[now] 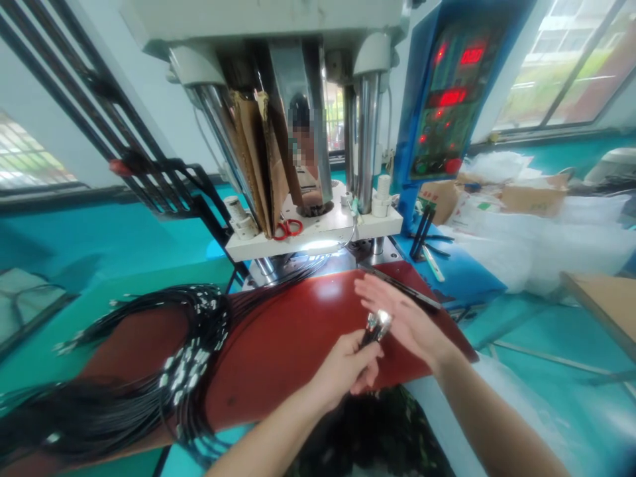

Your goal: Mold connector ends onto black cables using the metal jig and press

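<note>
My left hand [348, 364] is closed round a short bundle of black cables whose shiny metal connectors [378, 319] stick up past the thumb. My right hand [407, 321] is flat with its fingers stretched out, its palm side close beside the connector ends; whether it touches them I cannot tell. Both hands are over the front part of a red-brown table board [288, 338]. On the board's left lies a large curved bundle of black cables [199, 331] with many whitish and metallic ends. Thin black cables run from there towards the press.
A white press [313, 232] with steel columns stands behind the board. Red-handled scissors [289, 229] and cardboard pieces [261, 159] rest on its plate. A blue control box [442, 99] with red displays is at right, near a black tool holder [422, 232]. White bags [556, 245] lie beyond.
</note>
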A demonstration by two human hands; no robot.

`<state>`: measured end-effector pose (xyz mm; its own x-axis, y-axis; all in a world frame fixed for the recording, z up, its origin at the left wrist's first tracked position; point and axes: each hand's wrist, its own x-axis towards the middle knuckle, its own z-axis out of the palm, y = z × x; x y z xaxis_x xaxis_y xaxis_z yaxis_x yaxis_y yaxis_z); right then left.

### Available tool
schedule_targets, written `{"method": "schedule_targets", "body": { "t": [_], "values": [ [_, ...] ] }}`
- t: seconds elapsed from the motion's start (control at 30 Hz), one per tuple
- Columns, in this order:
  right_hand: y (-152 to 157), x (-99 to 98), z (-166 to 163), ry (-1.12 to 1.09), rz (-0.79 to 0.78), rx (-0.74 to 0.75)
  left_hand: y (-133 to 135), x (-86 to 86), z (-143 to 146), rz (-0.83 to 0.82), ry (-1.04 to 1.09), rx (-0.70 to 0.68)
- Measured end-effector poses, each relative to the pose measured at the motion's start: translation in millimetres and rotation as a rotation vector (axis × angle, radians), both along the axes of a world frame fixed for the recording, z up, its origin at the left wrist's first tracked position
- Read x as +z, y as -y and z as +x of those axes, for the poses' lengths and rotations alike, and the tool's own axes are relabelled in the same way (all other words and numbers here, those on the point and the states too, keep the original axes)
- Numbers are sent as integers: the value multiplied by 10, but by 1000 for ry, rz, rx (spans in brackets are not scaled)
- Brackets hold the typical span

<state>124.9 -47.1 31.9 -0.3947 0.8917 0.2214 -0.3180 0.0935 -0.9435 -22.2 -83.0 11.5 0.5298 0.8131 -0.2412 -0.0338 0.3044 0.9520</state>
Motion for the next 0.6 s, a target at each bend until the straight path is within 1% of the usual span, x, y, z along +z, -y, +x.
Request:
{"method": "schedule_targets", "body": {
  "t": [0.03, 0.1, 0.17, 0.2, 0.3, 0.37, 0.43, 0.47, 0.53, 0.57, 0.6],
  "values": [
    [-53, 60, 36, 35, 39, -28, -23, -21, 28, -18, -5, -16],
    [-129, 183, 62, 237, 106, -23, -62, -52, 81, -21, -27, -14],
    [-160, 267, 27, 473, 130, 66, -92, -62, 134, 5, -36, 21],
    [-164, 283, -6, 545, 127, 124, -104, -61, 161, 15, -29, 35],
    [-165, 248, -109, 580, 81, 226, -132, -64, 229, -12, 23, 59],
    [-178, 205, -135, 573, 55, 249, -149, -75, 254, -43, 60, 72],
    [-212, 189, -90, 589, 67, 251, -166, -84, 251, -58, 71, 74],
    [-237, 190, -32, 607, 93, 225, -176, -84, 238, -70, 72, 73],
    [-301, 184, 157, 708, 181, 80, -195, -76, 188, -115, 85, 86],
    [-334, 164, 279, 821, 241, -25, -205, -70, 154, -143, 106, 97],
    [-364, 127, 410, 986, 300, -138, -214, -66, 118, -170, 135, 107]
  ]
}}
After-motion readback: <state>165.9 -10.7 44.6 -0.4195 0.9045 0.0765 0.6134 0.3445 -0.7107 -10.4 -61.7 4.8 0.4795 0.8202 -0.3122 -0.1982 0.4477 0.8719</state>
